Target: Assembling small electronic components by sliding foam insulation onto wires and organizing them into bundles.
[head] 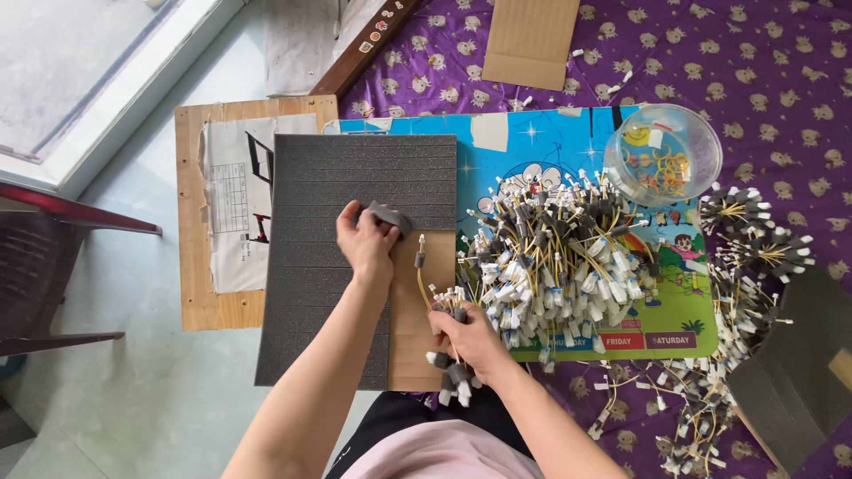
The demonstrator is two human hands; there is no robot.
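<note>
My left hand [366,240] pinches a strip of dark grey foam [387,216], pulled up at the right edge of a large grey foam sheet [337,177] scored into strips. My right hand [470,341] grips a bundle of short yellow cables with white connectors [441,306]; several ends are wrapped in grey foam [454,377]. One yellow cable [420,257] sticks up from the bundle toward the left hand. A big pile of the same cables [555,257] lies just right of both hands.
A colourful small table [550,133] carries the pile and a clear plastic bowl [663,153] of rubber bands. Foam-wrapped cable bundles [754,239] lie at the right on purple cloth. Brown cardboard [417,337] sits under the foam, a wooden board [200,222] at left.
</note>
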